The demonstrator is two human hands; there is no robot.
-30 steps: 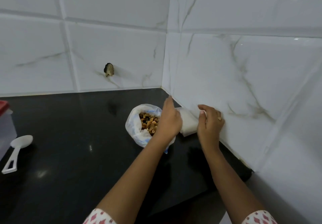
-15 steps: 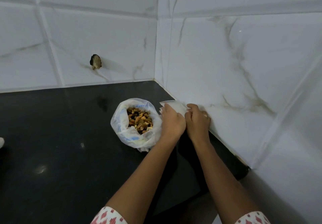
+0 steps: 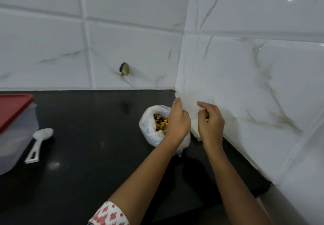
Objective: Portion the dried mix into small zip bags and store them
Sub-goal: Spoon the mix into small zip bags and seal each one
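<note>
The big bag (image 3: pixel 148 131) sits open on the black counter (image 3: pixel 87 146), and every place here is told from it. It is thin, crinkly white plastic with its top rolled down. The dried mix (image 3: pixel 160 124) shows inside: small brown, tan and dark bits, bumpy and dry.

Just right of the big bag and a bit above it, both hands hold up one small zip bag (image 3: pixel 189 102). The left hand (image 3: pixel 178 121) pinches its left edge with curled fingers. The right hand (image 3: pixel 211 122) pinches its right edge between thumb and finger. The small bag is see-through and flat, and it looks empty. I cannot tell if its top is open yet.

This little bag is likely very light, floppy and a bit slippery. Its two sides probably stick together. I think the best place to hold it is at the top, one side in each hand, pulling softly so the zip comes apart. Pulling hard could tear it.

More flat white bags (image 3: pixel 195 132) seem to lie just right of the big bag, under the hands, by the shiny white wall tiles (image 3: pixel 245 84).

Far left of the big bag lies a white plastic spoon (image 3: pixel 41 141), smooth and hard. Farther left stands a cloudy plastic box (image 3: pixel 15 137) with a red lid (image 3: pixel 12 109).

The big bag is soft too, so it could tip and spill if bumped.
</note>
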